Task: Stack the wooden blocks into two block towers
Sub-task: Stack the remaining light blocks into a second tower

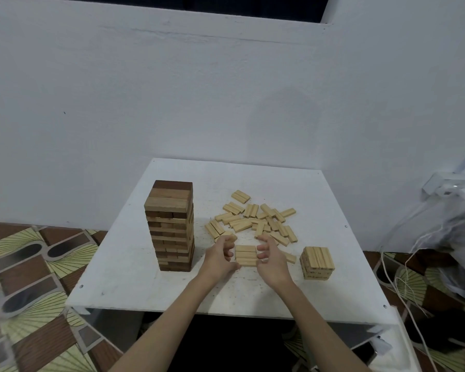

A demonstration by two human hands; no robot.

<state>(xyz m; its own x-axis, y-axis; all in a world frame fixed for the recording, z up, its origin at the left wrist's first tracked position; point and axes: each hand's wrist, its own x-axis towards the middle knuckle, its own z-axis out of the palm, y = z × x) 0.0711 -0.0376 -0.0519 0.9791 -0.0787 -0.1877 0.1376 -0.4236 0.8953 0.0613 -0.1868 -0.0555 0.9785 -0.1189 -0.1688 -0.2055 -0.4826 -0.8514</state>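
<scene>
Both hands, left hand (220, 255) and right hand (270, 255), fingers curled, clamp the three-block row (245, 255) at nine and three o'clock; light, rigid, best squeezed endwise.

Left hand (220, 255) and right hand (270, 255) flank a row of three pale blocks (245, 255) lying flat on the white table (145, 280); curled fingers at either end of the row. Loose block pile (255, 222) just beyond fingertips. Tall dark tower (171, 225) outboard of left fingers; short pale stack (316, 263) outboard of right fingers.
</scene>
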